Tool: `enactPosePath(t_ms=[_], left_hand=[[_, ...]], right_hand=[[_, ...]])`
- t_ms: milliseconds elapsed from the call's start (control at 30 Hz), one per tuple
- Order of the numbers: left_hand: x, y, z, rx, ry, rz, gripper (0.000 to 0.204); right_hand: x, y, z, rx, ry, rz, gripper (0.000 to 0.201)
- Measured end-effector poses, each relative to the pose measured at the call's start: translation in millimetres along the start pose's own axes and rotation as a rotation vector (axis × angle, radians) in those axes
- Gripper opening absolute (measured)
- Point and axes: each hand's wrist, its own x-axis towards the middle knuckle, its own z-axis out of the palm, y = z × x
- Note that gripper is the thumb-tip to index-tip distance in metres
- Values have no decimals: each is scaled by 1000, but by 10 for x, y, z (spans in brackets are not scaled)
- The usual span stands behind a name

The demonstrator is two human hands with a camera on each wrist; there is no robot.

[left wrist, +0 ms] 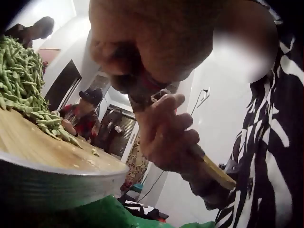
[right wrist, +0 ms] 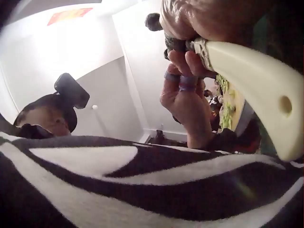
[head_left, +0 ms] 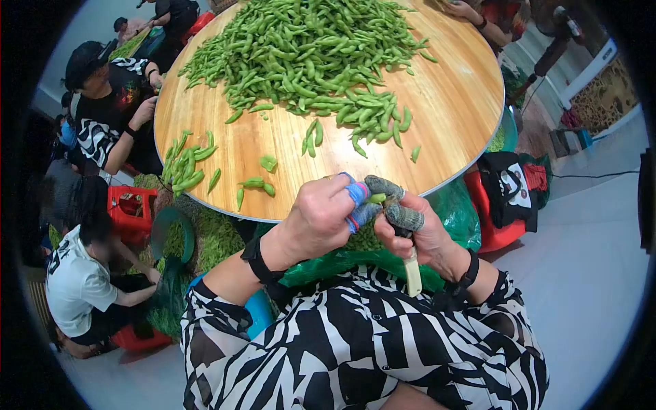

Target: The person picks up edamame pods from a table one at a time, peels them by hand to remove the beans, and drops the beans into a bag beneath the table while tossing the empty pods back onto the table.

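Over the table's near edge my two hands meet. My left hand (head_left: 318, 212), with blue and pink wraps on its fingers, pinches a green soybean pod (head_left: 376, 198). Grey-green covers sit on the thumb and a finger of my right hand (head_left: 434, 229). That hand grips a tool by its cream, curved handle (right wrist: 256, 78), which has a hole near its end and slants down toward my shirt. The tool's working end is hidden among my fingers. In front of the hands, a large heap of pods (head_left: 301, 51) covers the far part of the round wooden table (head_left: 461, 130).
A small pod group (head_left: 184, 167) lies at the table's left, with loose pods (head_left: 256, 183) nearby. Green plastic (head_left: 454, 212) hangs below the edge. A red stool (head_left: 482, 212) holds a black bag (head_left: 509, 188) at right. People (head_left: 85, 287) sit at left.
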Motion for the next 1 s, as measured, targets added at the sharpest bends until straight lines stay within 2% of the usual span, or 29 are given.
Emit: enactPosePath(t_ms=[67, 200, 300, 400, 467, 600, 667, 700, 767, 867, 900, 967, 1000], left_hand=[[33, 20, 23, -273, 36, -106, 17], [-34, 102, 40, -881, 109, -558, 18], [-35, 13, -41, -1255, -75, -857, 16], [-32, 11, 19, -1122, -80, -885, 16], [-25, 38, 70, -1024, -63, -764, 15], [-86, 64, 144, -883, -138, -635, 16], [-120, 101, 166, -931, -157, -630, 17], [-139, 123, 172, -954, -167, -627, 18], [-187, 177, 180, -801, -224, -584, 23], [-258, 230, 200, -545, -289, -487, 26], [-284, 233, 212, -453, -304, -446, 26], [-385, 234, 241, -343, -228, -364, 27], [-416, 239, 186, -296, -204, -341, 28]], right_hand=[[-12, 15, 18, 31, -8, 15, 42], [34, 45, 54, -86, -16, -70, 40], [35, 10, 53, -210, 22, -109, 41], [50, -5, 15, -353, 59, -149, 43], [59, -46, 20, -540, 101, -211, 43], [125, -28, 23, -894, 107, -534, 35], [153, -11, -41, -995, 62, -649, 30], [114, -37, -60, -1074, 50, -606, 31], [-4, -120, -118, -1233, 20, -519, 32], [-95, -104, -158, -1444, -79, -496, 34], [-113, -83, -169, -1458, -69, -501, 34], [-104, -5, -192, -1483, -57, -508, 35], [-83, 33, -192, -1467, -46, -598, 33]])
